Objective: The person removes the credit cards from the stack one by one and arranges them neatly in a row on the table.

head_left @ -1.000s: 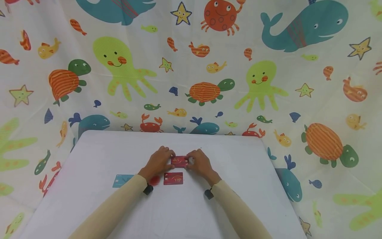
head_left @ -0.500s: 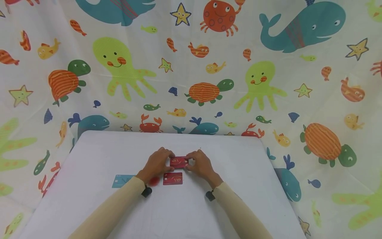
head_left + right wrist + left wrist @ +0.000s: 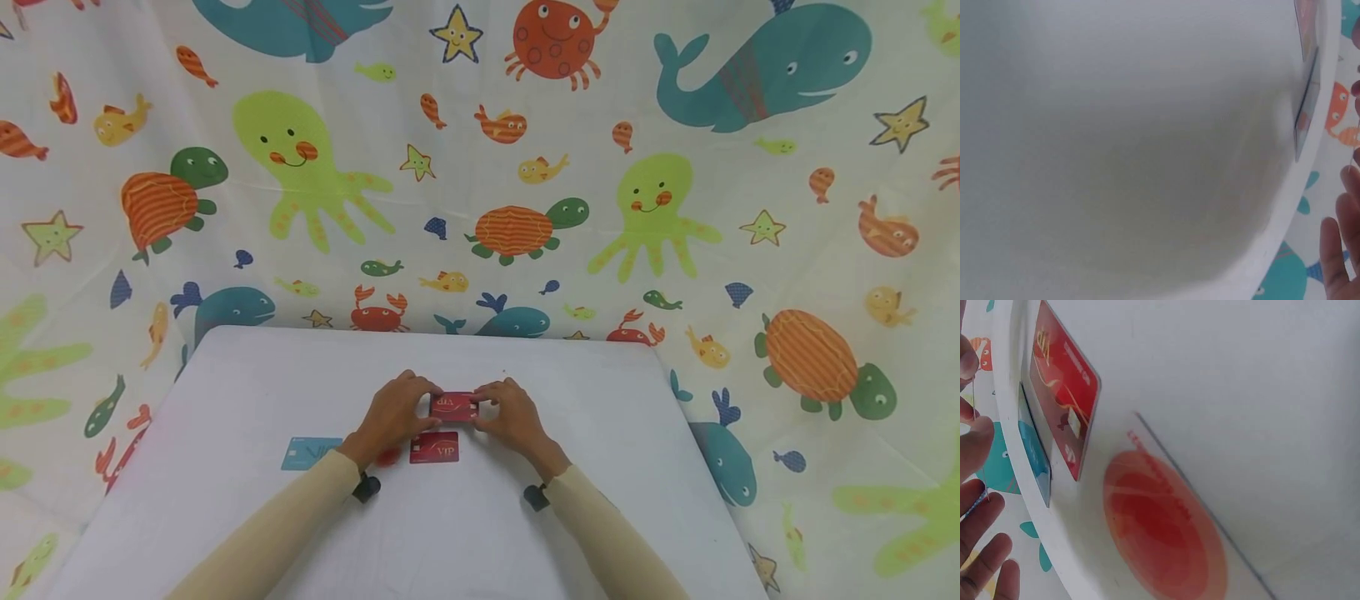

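A red VIP card is held between my two hands near the middle of the table, its lettering upside down in the head view. My left hand pinches its left end, and my right hand its right end. Just in front lies a second red VIP card, flat; the left wrist view shows this red card with a blue card behind it. Below my left wrist is a card with orange-red circles, mostly hidden in the head view. The held card appears only as a thin edge in the wrist views.
A light blue VIP card lies on the left, partly covered by my left forearm. The white table ends at a curtain printed with sea animals. A small dark camera is strapped to each wrist.
The held card has shifted very slightly to the right. My right wrist and forearm have moved a little to the right, and both hands stay at the card's ends.
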Available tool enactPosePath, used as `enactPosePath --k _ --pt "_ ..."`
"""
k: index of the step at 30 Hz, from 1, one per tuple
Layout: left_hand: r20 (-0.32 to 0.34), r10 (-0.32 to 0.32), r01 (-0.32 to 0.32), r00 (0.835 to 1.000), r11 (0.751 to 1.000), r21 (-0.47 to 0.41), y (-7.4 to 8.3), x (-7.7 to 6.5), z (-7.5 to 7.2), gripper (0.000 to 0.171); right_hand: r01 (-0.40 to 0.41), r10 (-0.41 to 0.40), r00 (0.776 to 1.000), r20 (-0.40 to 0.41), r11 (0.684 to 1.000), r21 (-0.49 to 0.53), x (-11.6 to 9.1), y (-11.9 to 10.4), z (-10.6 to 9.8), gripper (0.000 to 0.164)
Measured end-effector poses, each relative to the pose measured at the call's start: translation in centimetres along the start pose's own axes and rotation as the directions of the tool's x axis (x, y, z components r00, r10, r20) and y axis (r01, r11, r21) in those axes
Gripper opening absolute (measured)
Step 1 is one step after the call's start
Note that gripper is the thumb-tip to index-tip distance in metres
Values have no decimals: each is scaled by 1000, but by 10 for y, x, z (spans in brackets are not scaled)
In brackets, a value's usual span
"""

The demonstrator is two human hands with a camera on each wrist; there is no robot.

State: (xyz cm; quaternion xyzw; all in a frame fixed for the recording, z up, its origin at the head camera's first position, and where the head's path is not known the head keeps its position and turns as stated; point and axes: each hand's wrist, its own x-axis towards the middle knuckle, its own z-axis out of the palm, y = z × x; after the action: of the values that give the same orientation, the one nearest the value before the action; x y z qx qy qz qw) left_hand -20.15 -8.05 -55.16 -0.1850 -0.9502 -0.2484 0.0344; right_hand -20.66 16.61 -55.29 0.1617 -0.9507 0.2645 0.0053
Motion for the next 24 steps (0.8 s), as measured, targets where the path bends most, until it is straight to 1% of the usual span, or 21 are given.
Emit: enactPosePath --k 4,12,17,24 --pt "-16 23 -23 1000 1000 6 3 -1 -2 57 16 -16 1000 -1 1000 -4 -3 2 -3 40" --pt "-28 32 -33 999 999 -6 7 -3 -1 61 39 -39 999 -19 999 8 -10 6 -8 40" --pt "-22 32 -32 999 999 -6 10 -5 1 62 39 -39 999 -17 999 10 -14 9 -11 40" --pt "-1 31 -31 1000 999 -31 15 -5 4 62 44 -44 999 -22 999 8 -22 14 -15 39"
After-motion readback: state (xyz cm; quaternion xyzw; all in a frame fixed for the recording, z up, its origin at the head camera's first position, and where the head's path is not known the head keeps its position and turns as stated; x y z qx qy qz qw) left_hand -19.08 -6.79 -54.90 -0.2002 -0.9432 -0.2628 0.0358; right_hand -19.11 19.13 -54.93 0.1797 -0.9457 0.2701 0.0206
